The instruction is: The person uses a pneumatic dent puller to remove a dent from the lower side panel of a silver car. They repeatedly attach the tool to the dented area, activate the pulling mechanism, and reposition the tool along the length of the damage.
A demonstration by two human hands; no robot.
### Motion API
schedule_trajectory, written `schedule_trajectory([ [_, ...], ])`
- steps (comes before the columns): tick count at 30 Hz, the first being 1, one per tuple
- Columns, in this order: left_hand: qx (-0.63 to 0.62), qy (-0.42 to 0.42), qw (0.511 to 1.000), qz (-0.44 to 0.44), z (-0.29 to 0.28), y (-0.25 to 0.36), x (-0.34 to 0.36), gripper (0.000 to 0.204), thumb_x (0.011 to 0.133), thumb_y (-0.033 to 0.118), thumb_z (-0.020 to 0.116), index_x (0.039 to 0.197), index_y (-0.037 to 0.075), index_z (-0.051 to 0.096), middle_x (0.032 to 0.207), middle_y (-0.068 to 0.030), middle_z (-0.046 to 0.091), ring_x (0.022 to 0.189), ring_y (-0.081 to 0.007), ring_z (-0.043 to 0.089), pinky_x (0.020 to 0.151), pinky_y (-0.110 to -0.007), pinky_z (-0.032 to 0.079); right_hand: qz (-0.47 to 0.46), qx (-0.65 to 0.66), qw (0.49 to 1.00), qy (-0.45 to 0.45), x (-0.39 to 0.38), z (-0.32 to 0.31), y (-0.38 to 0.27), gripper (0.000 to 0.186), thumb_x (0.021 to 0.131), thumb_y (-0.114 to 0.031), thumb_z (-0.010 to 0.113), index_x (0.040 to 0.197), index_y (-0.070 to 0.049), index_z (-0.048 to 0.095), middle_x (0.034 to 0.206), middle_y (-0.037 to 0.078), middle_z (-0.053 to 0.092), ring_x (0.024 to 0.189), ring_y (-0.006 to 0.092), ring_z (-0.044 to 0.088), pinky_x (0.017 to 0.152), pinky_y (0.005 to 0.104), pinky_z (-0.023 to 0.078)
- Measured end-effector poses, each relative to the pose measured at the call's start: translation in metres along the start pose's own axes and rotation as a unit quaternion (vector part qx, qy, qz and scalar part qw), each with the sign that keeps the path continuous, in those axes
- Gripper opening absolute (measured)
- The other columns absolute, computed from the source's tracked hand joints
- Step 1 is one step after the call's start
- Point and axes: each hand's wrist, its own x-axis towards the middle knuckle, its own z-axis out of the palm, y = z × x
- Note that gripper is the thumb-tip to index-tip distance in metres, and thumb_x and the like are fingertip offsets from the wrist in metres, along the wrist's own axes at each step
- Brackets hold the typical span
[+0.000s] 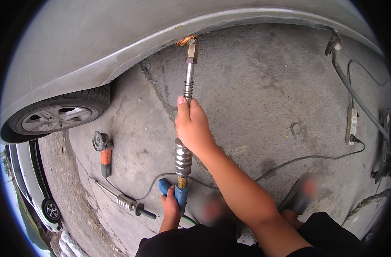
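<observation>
A slide-hammer dent puller (183, 160) with a ribbed metal weight and a blue handle runs upright through the middle of the view. Its tip touches the lower sill of a silver car (118, 55), and orange sparks (185, 41) fly off there. My right hand (191, 124) is wrapped round the shaft between the spring and the ribbed weight, thumb along the shaft. Lower down, my left hand (171, 206) grips the blue pistol handle, its fingers partly hidden.
Left on the concrete lie an orange angle grinder (103, 154) and a second slide hammer (126, 203). A black cable (307, 157) crosses to a power strip (352, 124) at right. A clamp (332, 43) with a thick cable hangs at the sill's right. A car wheel (58, 115) stands left.
</observation>
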Motion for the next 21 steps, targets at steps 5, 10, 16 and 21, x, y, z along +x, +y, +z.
schedule_trajectory([
  [5, -0.029, -0.030, 0.999, -0.018, -0.002, 0.002, 0.001, 0.051, 0.090, 0.046, 0.057, 0.098, -0.004, 0.056, 0.075, -0.0133, 0.061, 0.056, -0.0234, 0.061, 0.047, -0.037, 0.052, -0.029, -0.025, 0.998, -0.050, -0.006, -0.011, -0.003, 0.027, 0.098, -0.030, 0.056, 0.091, -0.006, 0.046, 0.062, 0.000, 0.051, 0.051, 0.0087, 0.049, 0.049, 0.0268, 0.044],
  [10, -0.008, -0.011, 1.000, 0.003, -0.008, -0.013, 0.017, 0.052, 0.089, 0.047, 0.059, 0.096, -0.004, 0.058, 0.075, -0.0138, 0.061, 0.056, -0.0235, 0.061, 0.046, -0.036, 0.051, 0.114, -0.008, 0.986, -0.121, -0.030, -0.007, 0.004, 0.021, 0.086, -0.018, 0.070, 0.078, -0.002, 0.059, 0.064, 0.005, 0.061, 0.054, 0.0117, 0.057, 0.051, 0.0268, 0.044],
  [16, -0.007, -0.064, 0.997, -0.033, -0.013, -0.011, 0.013, 0.068, 0.084, 0.045, 0.070, 0.113, -0.011, 0.045, 0.102, -0.0172, 0.057, 0.086, -0.0223, 0.060, 0.074, -0.036, 0.052, 0.089, 0.079, 0.991, -0.060, 0.024, -0.013, -0.045, 0.020, 0.085, -0.013, 0.067, 0.073, -0.003, 0.055, 0.058, 0.004, 0.057, 0.047, 0.0135, 0.055, 0.044, 0.0291, 0.045],
  [21, 0.009, -0.026, 1.000, -0.006, -0.004, -0.007, 0.004, 0.062, 0.082, 0.041, 0.071, 0.109, -0.009, 0.046, 0.099, -0.0154, 0.057, 0.087, -0.0210, 0.058, 0.079, -0.035, 0.050, 0.114, -0.006, 0.992, -0.049, -0.039, -0.006, 0.004, 0.025, 0.085, -0.019, 0.071, 0.077, -0.002, 0.054, 0.058, 0.004, 0.058, 0.050, 0.0116, 0.059, 0.046, 0.0275, 0.044],
])
